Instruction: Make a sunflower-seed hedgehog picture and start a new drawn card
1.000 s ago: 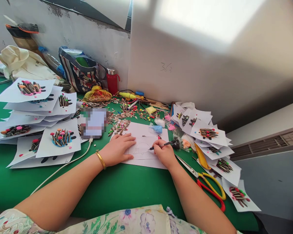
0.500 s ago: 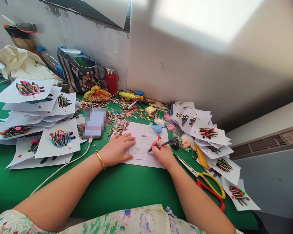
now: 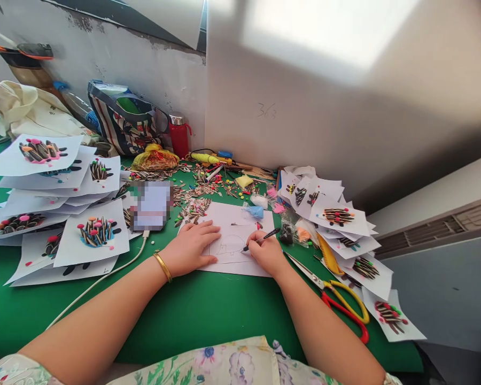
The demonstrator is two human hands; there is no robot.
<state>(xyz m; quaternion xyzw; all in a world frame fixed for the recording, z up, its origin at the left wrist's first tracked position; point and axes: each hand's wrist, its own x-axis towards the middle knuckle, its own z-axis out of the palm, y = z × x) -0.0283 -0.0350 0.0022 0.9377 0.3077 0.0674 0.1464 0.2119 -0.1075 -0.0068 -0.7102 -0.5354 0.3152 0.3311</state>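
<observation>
A white sheet of paper (image 3: 240, 267) lies on the green table, with a thin line drawing of a rounded outline and small shapes inside it. My left hand (image 3: 194, 245) rests flat on the sheet's left part, fingers stretched out. My right hand (image 3: 264, 252) is closed around a black pen (image 3: 269, 234), its tip down on the sheet near the right of the outline. At the sheet's upper edge sits a small blue packet (image 3: 255, 212). A small red piece (image 3: 259, 226) lies just above my right hand.
Stacks of cards decorated with striped seeds stand on the left (image 3: 92, 238) and right (image 3: 339, 216). Scissors (image 3: 332, 294) with red and yellow handles lie beside my right forearm. A phone (image 3: 150, 206) on a cable, loose seeds (image 3: 194, 208) and a red flask (image 3: 179, 136) are farther back.
The pen tip has shifted slightly, and more of the outline's curved line shows on its right side. My left hand stays in place on the sheet. The whole view has shifted a little.
</observation>
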